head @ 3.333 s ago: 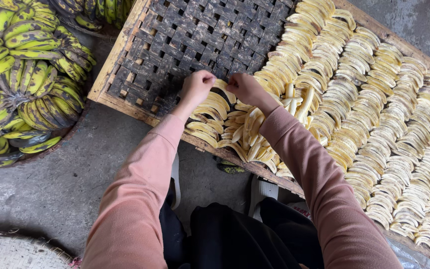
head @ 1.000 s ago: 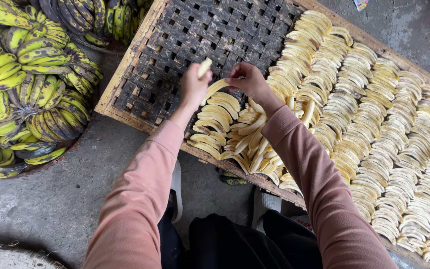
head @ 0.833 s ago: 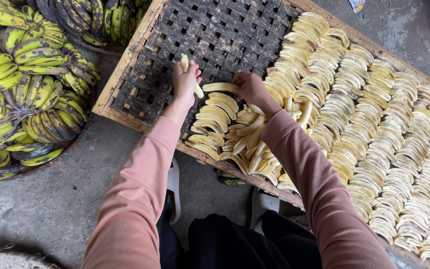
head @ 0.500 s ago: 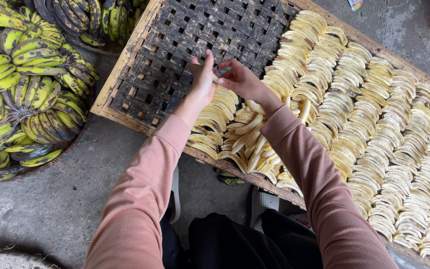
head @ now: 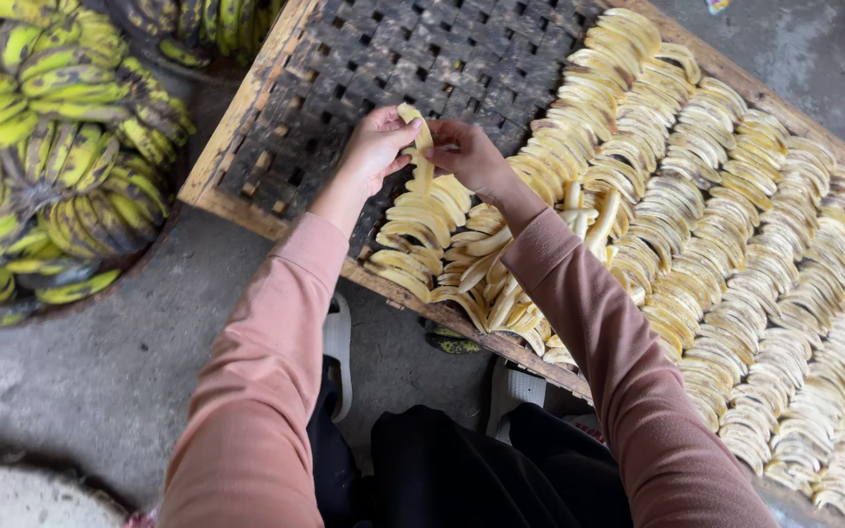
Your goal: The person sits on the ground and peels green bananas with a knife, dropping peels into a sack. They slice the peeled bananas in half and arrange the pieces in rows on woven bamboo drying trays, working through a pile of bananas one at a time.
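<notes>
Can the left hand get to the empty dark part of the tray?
Probably yes: the left hand already hovers over the bare lattice of the woven tray, with nothing between them, though it holds a banana slice.

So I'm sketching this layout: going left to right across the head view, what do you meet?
Pile of green-yellow bananas → bare part of the woven drying rack → left hand → banana slice held by both hands → right hand → rows of laid-out banana slices.
</notes>
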`<state>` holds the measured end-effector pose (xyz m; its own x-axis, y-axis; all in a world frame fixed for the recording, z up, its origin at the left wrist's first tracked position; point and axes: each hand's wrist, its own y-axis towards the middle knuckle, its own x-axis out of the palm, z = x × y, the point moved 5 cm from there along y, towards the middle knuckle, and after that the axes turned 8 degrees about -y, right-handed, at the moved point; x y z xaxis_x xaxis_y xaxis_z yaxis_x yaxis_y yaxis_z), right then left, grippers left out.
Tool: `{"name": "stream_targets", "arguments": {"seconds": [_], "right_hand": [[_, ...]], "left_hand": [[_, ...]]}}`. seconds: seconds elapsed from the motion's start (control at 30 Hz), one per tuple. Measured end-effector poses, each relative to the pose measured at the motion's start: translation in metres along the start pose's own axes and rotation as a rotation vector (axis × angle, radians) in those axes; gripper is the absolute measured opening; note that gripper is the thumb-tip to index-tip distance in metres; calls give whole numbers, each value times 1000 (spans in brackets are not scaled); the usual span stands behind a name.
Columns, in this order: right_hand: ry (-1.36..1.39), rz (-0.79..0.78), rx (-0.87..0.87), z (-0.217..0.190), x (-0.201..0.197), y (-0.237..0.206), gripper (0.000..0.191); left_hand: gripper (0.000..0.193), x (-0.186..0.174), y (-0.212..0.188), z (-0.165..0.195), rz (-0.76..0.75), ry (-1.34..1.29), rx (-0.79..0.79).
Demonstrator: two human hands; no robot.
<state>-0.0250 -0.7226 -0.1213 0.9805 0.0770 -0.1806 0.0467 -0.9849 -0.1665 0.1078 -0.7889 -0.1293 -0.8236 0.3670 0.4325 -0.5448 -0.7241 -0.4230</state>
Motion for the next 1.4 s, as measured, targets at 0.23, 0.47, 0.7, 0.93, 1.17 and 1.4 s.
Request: {"name": "stream_targets", "arguments": {"seconds": [0.23, 0.47, 0.7, 0.93, 1.17, 1.4], "right_hand": [[-1160, 292, -165, -6, 10, -9, 53], [-1179, 113, 113, 27, -7, 1, 34], [-1000, 32, 112, 22, -16, 18, 27], [-442, 17, 37, 10, 6, 19, 27], [-509, -109, 38, 21, 108, 22, 27], [-654, -97, 2, 13, 137, 18, 28]], "left_hand": [[18, -106, -62, -4, 45, 34, 87], [35, -123, -90, -3, 210, 901, 127], [24, -96, -54, 4, 250, 960, 215], [21, -142, -80, -16, -15, 658, -62], [16, -164, -95, -1, 49, 839, -37], [15, -148, -89, -14, 84, 941, 103]]}}
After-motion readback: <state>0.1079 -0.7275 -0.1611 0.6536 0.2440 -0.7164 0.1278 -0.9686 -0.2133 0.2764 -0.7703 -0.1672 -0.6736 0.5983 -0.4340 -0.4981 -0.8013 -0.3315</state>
